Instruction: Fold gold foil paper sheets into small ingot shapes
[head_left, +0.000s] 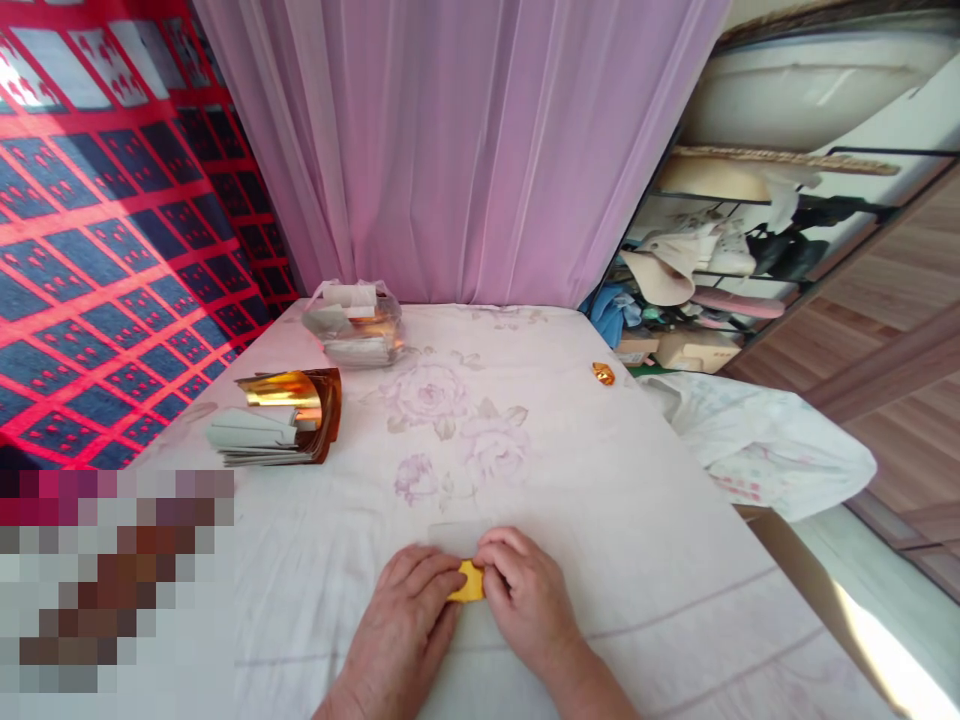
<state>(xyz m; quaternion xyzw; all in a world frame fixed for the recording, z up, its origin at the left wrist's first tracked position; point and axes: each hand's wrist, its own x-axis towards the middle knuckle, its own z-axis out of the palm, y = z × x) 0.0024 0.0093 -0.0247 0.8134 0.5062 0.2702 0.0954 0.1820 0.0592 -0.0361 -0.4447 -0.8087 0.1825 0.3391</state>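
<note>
Hands at the near edge of a cloth-covered table [600,480]. Left hand [405,610] and right hand [525,595] meet over a small folded piece of gold paper [470,583], which lies flat on the floral cloth between them. Fingers of both hands are curled close together, their tips pinching and pressing the paper from either side; only its yellow middle shows. Farther back on the left, a stack of gold and silver sheets [281,420] rests with its top sheets curling upward. Behind it sits a clear plastic bag of sheets [356,325]. One small folded gold piece [603,374] lies alone near the right edge, well apart from the hands. Pink curtain [465,150] hangs behind the table.
</note>
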